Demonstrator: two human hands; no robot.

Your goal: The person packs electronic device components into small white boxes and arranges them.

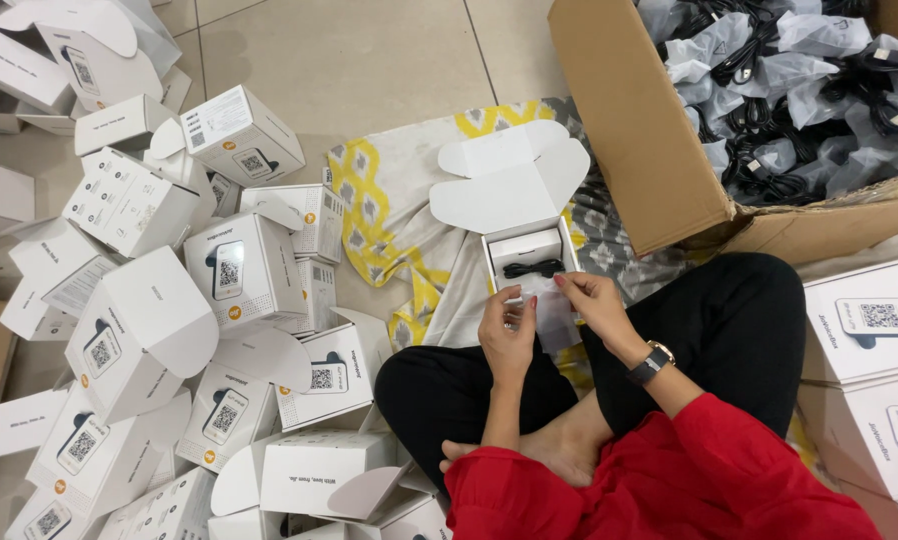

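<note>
Over her crossed legs, both hands, left (506,335) and right (591,300), pinch a clear bag (549,305) just near the open box (527,252); best kept flat, I'd say.

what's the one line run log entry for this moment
left hand + right hand: hold clear plastic bag | over open white cardboard box | black cable inside

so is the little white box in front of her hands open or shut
Open: the white box has its lid flaps spread back, and a black cable shows inside.
</note>
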